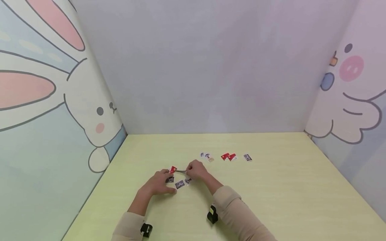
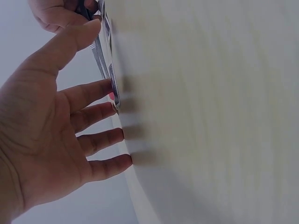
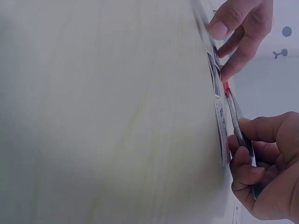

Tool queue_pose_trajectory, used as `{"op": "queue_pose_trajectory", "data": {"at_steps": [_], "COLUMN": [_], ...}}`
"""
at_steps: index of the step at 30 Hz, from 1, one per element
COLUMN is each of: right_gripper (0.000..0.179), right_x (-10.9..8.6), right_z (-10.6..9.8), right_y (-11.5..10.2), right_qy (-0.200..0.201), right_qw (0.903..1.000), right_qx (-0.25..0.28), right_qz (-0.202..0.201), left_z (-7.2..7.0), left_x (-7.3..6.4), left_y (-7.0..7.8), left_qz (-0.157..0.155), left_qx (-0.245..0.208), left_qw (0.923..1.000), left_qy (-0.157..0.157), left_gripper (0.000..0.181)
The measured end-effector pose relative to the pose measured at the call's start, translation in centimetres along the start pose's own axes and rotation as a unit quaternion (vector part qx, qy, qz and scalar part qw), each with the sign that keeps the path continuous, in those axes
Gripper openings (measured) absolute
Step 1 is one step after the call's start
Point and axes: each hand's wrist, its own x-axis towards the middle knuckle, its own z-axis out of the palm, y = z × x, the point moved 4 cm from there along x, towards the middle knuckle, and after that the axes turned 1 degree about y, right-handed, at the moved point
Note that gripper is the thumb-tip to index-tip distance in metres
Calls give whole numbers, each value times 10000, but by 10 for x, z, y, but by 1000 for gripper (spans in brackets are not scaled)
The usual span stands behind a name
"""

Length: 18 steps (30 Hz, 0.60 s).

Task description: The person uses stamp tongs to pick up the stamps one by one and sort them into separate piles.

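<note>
My right hand (image 1: 196, 169) pinches a pair of metal tweezers (image 3: 235, 112) whose tips point left. Those tips reach a small red and white card (image 1: 173, 169) and appear to touch it. The left hand (image 1: 158, 183) is spread out, its fingertips down at the table and the cards. Beside it lie a dark picture card (image 1: 170, 179), a second picture card (image 1: 180, 184) and a third card (image 1: 188, 181), partly under the right hand. In the left wrist view the left fingers are straight, and the right hand shows at the top.
Farther back on the pale wooden table (image 1: 271, 187) lie a loose group of small cards (image 1: 207, 156), two overlapping red and white cards (image 1: 231, 157) and a dark picture card (image 1: 248, 157). A grey back wall (image 1: 211, 67) and cartoon-printed side walls enclose the table.
</note>
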Motion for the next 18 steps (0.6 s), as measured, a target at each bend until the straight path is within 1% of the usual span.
{"op": "queue_pose_trajectory", "data": {"at_steps": [6, 10, 15, 18], "right_gripper": [10, 9, 10, 11], "right_x": [-3, -4, -6, -9], "right_z": [1, 1, -1, -3], "right_y": [-1, -1, 0, 1], "right_qy": [96, 126, 265, 350], "right_qw": [9998, 9997, 9996, 9993], "right_qx": [-154, -155, -90, 90], "right_qz": [119, 143, 81, 44], "left_z": [2, 1, 0, -2], "left_x": [0, 0, 0, -1], "left_y": [-1, 0, 0, -1], "left_qz": [6, -30, 18, 0], "left_qx": [-77, -112, -149, -121], "left_qw": [10000, 9999, 9999, 9997], "left_qy": [-28, -40, 85, 189], "left_gripper": [69, 69, 63, 59]}}
